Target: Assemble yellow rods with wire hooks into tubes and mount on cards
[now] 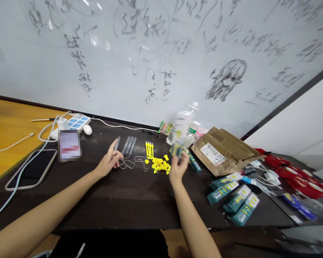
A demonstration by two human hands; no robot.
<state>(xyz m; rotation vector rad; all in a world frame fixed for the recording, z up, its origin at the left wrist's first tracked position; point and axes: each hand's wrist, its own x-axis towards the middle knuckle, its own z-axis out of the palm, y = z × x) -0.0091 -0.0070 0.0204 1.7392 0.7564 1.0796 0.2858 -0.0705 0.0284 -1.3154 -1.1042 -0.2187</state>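
My right hand [178,167] grips the lower end of an upright white, yellow and dark-green box [181,130], smeared by motion. Over the table's left half, my left hand [111,160] has its index finger stretched toward a clear tube [117,143], and the other fingers are partly curled. Whether it touches the tube I cannot tell. Several more clear tubes [129,145] lie beside it in a row. Bent metal wire pieces [127,163] are just right of the left hand. Yellow rods [149,149] and a heap of small yellow parts [160,165] lie between my hands.
Several green and white boxes [244,208] lie at the right, before a brown cardboard package [223,150]. Clear bottles [195,126] stand behind my right hand. A phone [33,170], white power strip [74,124] and cables occupy the left. A whiteboard [107,82] rises behind.
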